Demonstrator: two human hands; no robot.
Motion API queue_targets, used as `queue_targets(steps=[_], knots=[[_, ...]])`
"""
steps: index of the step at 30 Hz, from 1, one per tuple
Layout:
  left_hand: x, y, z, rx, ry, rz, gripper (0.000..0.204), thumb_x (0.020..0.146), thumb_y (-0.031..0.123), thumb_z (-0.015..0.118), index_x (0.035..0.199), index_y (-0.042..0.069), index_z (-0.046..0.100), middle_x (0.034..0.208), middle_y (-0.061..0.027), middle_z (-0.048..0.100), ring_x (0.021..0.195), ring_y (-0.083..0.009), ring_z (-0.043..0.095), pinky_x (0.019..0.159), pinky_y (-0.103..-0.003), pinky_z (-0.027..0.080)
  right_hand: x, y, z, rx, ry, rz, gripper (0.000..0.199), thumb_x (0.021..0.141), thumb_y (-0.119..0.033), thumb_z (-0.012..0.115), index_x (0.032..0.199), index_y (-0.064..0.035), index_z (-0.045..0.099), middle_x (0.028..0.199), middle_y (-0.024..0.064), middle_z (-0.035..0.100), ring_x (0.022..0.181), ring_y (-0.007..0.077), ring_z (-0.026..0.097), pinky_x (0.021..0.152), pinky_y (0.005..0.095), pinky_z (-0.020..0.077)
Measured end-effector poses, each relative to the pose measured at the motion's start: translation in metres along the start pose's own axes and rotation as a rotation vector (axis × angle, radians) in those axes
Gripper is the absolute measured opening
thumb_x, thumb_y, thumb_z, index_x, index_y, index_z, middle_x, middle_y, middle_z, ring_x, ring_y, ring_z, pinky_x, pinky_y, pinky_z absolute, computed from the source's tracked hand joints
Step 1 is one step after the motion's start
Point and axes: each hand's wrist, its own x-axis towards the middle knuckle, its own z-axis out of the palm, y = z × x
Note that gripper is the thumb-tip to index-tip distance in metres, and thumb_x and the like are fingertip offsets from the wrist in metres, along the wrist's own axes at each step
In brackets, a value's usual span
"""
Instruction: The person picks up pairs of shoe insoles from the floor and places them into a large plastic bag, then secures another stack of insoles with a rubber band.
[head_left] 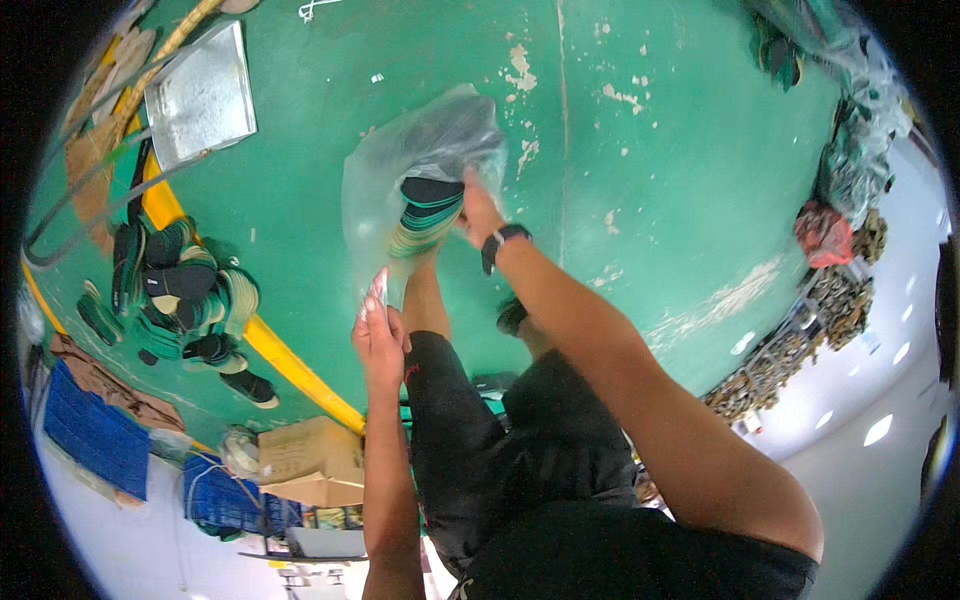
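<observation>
A clear plastic bag (425, 150) hangs open over the green floor, with a stack of dark insoles with green edges (428, 212) inside it. My left hand (378, 325) pinches the bag's lower edge between raised fingers. My right hand (478, 212), with a black watch on its wrist, reaches into the bag's mouth and grips the insole stack. My legs in black shorts show below the hands.
A pile of loose insoles (185, 295) lies at left beside a yellow floor line (290, 365). A metal tray (200, 95) sits at upper left. A cardboard box (312, 460) and blue crates (95, 435) stand at lower left. Bags and bundles (845, 215) line the right.
</observation>
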Motion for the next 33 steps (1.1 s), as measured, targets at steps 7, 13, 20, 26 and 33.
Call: queue_targets(steps=[7, 13, 20, 26, 33], knots=[[-0.003, -0.027, -0.025, -0.037, 0.05, -0.099, 0.042, 0.096, 0.036, 0.037, 0.112, 0.003, 0.058, 0.049, 0.0067, 0.033, 0.041, -0.0021, 0.03, 0.039, -0.019, 0.025, -0.049, 0.031, -0.025, -0.672, 0.086, -0.229, 0.056, 0.076, -0.024, 0.068, 0.117, 0.0033, 0.042, 0.11, 0.0115, 0.051, 0.099, 0.0226, 0.051, 0.087, 0.034, 0.0422], [-0.008, -0.033, -0.014, -0.2, 0.162, -0.18, 0.041, 0.096, 0.036, 0.037, 0.102, 0.002, 0.06, 0.049, 0.0078, 0.033, 0.041, -0.0016, 0.028, 0.038, -0.02, 0.02, -0.005, 0.086, -0.072, -1.446, 0.372, -0.632, 0.066, 0.067, -0.029, 0.072, 0.117, 0.0043, 0.045, 0.111, 0.0224, 0.05, 0.111, 0.0379, 0.043, 0.093, 0.0434, 0.035], [0.005, -0.052, -0.012, -0.161, 0.197, -0.108, 0.034, 0.093, 0.033, 0.045, 0.093, 0.002, 0.061, 0.048, 0.0063, 0.035, 0.042, -0.0023, 0.029, 0.039, -0.02, 0.021, -0.021, 0.031, -0.067, -0.835, -0.02, -0.37, 0.018, 0.083, -0.015, 0.055, 0.081, 0.0024, 0.06, 0.072, 0.008, 0.061, 0.068, 0.0182, 0.058, 0.062, 0.03, 0.0439], [0.01, -0.075, -0.074, -0.088, 0.253, 0.064, 0.02, 0.085, 0.023, 0.06, 0.08, 0.004, 0.058, 0.049, 0.004, 0.039, 0.042, -0.0058, 0.036, 0.043, -0.022, 0.029, -0.151, -0.072, -0.017, -0.531, -0.172, -0.198, 0.019, 0.085, -0.018, 0.055, 0.086, 0.0008, 0.057, 0.061, 0.0008, 0.05, 0.058, 0.013, 0.05, 0.057, 0.0263, 0.0411], [-0.009, -0.067, -0.079, -0.084, 0.242, 0.032, 0.025, 0.089, 0.026, 0.054, 0.078, 0.003, 0.057, 0.05, 0.0039, 0.038, 0.043, -0.0056, 0.034, 0.042, -0.022, 0.028, -0.167, -0.1, 0.011, -0.315, -0.345, -0.124, 0.021, 0.086, -0.022, 0.053, 0.086, -0.0018, 0.053, 0.06, -0.0016, 0.04, 0.054, 0.0105, 0.035, 0.052, 0.0254, 0.0318]])
